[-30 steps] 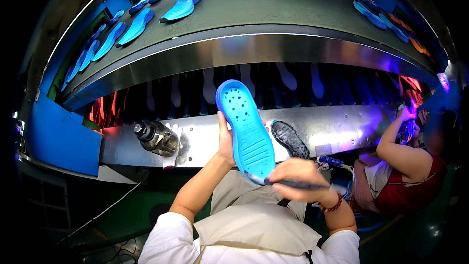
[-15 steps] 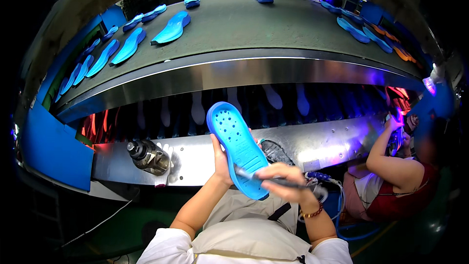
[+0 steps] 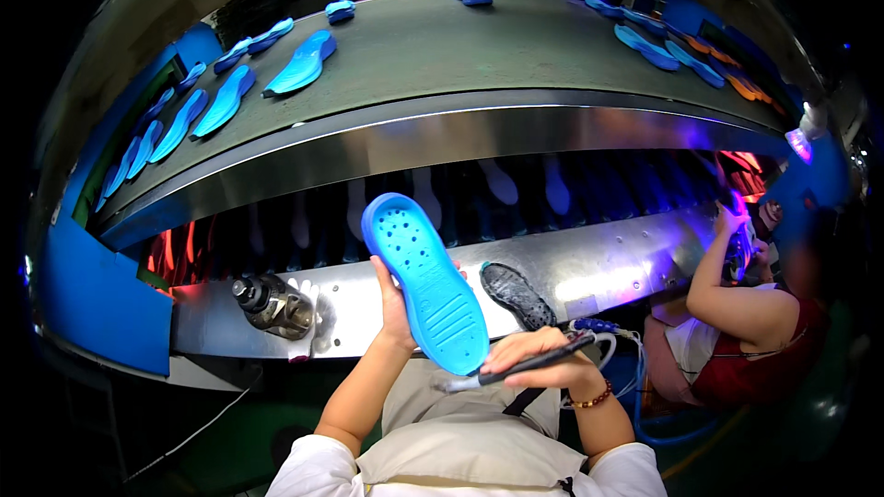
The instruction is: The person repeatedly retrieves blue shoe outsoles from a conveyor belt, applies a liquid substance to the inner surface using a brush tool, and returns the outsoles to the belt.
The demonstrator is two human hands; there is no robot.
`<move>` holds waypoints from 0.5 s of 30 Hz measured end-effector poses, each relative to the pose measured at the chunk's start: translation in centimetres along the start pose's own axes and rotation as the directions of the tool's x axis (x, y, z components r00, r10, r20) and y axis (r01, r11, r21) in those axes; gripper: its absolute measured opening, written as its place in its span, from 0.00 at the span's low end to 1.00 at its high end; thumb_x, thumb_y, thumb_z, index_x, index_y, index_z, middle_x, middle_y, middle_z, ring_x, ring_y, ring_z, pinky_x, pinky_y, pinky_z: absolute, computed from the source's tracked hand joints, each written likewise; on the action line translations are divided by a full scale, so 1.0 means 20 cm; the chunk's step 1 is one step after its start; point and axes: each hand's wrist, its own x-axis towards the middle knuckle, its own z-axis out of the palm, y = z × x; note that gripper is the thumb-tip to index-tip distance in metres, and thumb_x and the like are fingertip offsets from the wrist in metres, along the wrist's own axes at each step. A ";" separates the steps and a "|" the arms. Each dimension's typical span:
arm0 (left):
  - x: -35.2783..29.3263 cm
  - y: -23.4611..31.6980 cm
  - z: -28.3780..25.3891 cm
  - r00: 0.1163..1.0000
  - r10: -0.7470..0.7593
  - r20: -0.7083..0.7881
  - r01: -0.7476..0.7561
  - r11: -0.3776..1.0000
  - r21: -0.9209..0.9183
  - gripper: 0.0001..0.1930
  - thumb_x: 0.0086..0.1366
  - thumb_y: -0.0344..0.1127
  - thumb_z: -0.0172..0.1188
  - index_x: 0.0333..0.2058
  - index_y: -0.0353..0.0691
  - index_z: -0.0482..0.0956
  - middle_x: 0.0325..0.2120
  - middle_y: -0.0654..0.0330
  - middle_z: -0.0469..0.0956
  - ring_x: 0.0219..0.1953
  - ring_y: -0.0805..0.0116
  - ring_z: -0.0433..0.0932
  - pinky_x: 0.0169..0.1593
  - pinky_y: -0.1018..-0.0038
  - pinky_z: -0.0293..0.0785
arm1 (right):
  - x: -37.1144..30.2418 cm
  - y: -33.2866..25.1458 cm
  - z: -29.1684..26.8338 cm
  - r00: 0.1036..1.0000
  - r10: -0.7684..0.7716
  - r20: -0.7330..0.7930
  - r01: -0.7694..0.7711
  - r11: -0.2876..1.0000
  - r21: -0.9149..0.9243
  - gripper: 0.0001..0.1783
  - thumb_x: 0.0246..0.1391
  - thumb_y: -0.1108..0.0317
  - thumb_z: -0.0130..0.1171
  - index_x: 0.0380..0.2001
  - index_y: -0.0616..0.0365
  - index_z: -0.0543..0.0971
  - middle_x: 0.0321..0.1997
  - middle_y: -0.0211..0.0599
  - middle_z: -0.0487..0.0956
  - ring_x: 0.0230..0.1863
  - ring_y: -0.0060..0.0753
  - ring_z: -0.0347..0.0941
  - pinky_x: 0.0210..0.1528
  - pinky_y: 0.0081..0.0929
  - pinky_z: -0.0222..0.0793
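Observation:
My left hand point(image 3: 394, 299) grips a bright blue shoe sole point(image 3: 425, 282) from behind and holds it upright, toe end up, dimpled face toward me. My right hand point(image 3: 543, 361) is closed around a thin dark pen-like tool point(image 3: 520, 366) that lies nearly level, its tip at the sole's lower end. A dark grey sole point(image 3: 516, 293) lies on the shiny metal shelf point(image 3: 608, 267) just right of the blue one.
A grey conveyor belt point(image 3: 442, 46) curves above, carrying several blue soles point(image 3: 299, 64) on the left and right. A metal bottle point(image 3: 274, 304) lies on the shelf at left. A seated person point(image 3: 737, 313) works at right under purple light. A blue panel point(image 3: 83, 294) stands at left.
The blue sole and both hands have shifted slightly left and down in view. The pen-like tool has tilted more level against the sole's lower end. The belt's soles have moved along.

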 end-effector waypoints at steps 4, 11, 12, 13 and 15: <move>0.01 -0.01 -0.01 1.000 -0.019 0.021 0.019 1.000 0.007 0.46 0.51 0.77 0.33 0.55 0.44 0.61 0.38 0.50 0.74 0.43 0.51 0.73 0.48 0.49 0.69 | 0.01 0.10 0.00 0.933 0.099 -0.346 -0.143 0.984 -0.103 0.13 0.43 0.80 0.61 0.36 0.67 0.78 0.40 0.46 0.78 0.43 0.36 0.74 0.48 0.29 0.69; 0.01 -0.01 0.03 0.999 -0.009 0.040 0.009 1.000 0.020 0.46 0.50 0.78 0.34 0.53 0.42 0.62 0.37 0.51 0.73 0.42 0.52 0.73 0.49 0.48 0.67 | -0.01 0.03 -0.04 0.985 0.128 -0.112 -0.122 0.991 0.060 0.14 0.43 0.77 0.62 0.37 0.63 0.78 0.39 0.42 0.79 0.44 0.31 0.74 0.50 0.26 0.67; 0.01 -0.02 0.03 0.999 0.012 0.034 -0.013 0.999 0.047 0.46 0.50 0.78 0.34 0.53 0.42 0.63 0.37 0.51 0.73 0.42 0.52 0.73 0.49 0.48 0.67 | 0.00 0.03 -0.05 0.942 0.227 -0.248 -0.184 0.965 0.186 0.14 0.44 0.77 0.62 0.38 0.62 0.78 0.39 0.43 0.78 0.44 0.31 0.74 0.49 0.26 0.67; 0.03 -0.02 0.02 0.999 0.006 0.036 -0.008 0.999 0.051 0.46 0.50 0.78 0.34 0.53 0.42 0.63 0.37 0.51 0.73 0.42 0.52 0.73 0.49 0.48 0.67 | 0.01 0.08 -0.04 0.904 0.206 -0.376 -0.226 0.974 -0.010 0.14 0.45 0.76 0.61 0.38 0.63 0.78 0.39 0.42 0.79 0.44 0.30 0.73 0.49 0.25 0.67; 0.03 -0.01 -0.01 0.999 0.026 0.020 -0.028 0.996 0.084 0.45 0.51 0.77 0.33 0.52 0.41 0.63 0.37 0.51 0.73 0.42 0.53 0.73 0.49 0.49 0.67 | 0.01 0.11 -0.01 0.956 0.115 -0.270 -0.152 0.981 -0.122 0.14 0.45 0.76 0.61 0.38 0.63 0.78 0.39 0.41 0.79 0.45 0.29 0.73 0.48 0.25 0.67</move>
